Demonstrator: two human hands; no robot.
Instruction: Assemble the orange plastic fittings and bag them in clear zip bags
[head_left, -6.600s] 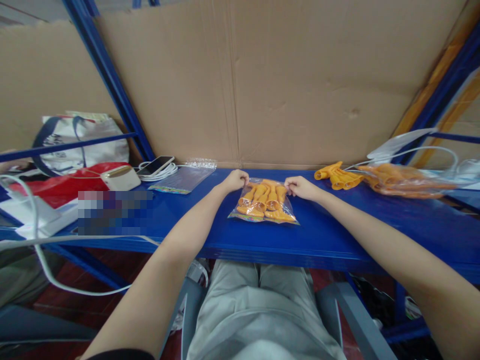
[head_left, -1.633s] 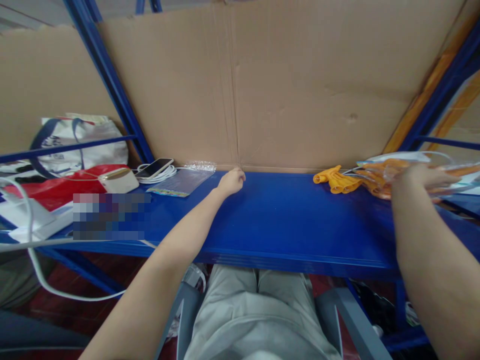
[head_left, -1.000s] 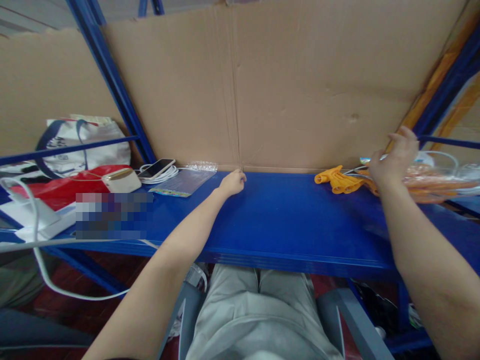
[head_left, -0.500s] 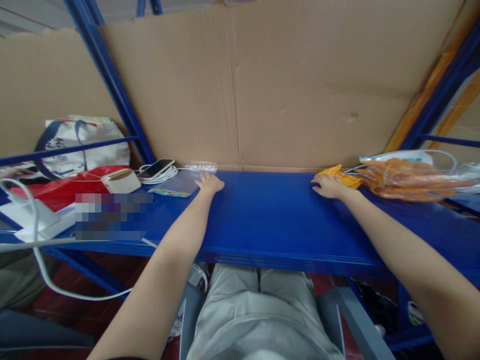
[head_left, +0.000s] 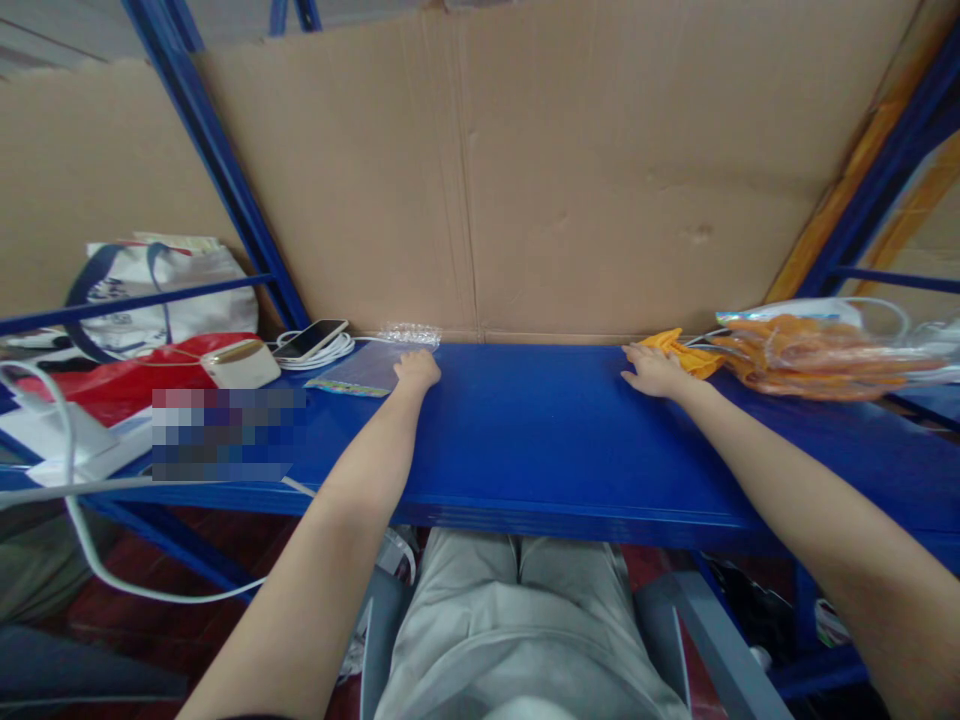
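My left hand (head_left: 417, 369) rests on the right end of a stack of empty clear plastic bags (head_left: 366, 365) lying on the blue shelf (head_left: 540, 440); its fingers lie flat on the top bag. My right hand (head_left: 654, 370) lies over a small heap of loose orange plastic pieces (head_left: 686, 354) at the back right, fingers curled down onto them. I cannot see whether any piece is gripped. Further right sits a pile of filled bags of orange pieces (head_left: 810, 357).
A phone (head_left: 310, 338) on coiled white cable, a small white box (head_left: 240, 362) and a red bag (head_left: 112, 385) lie at the left. A tote bag (head_left: 157, 290) stands behind them. Cardboard (head_left: 570, 180) walls the back. A blue post (head_left: 217, 160) slants at the left.
The filled bag held between both hands went onto the pile at the right. My right hand then came down onto the loose orange pieces, and my left hand slid left onto the empty bags.
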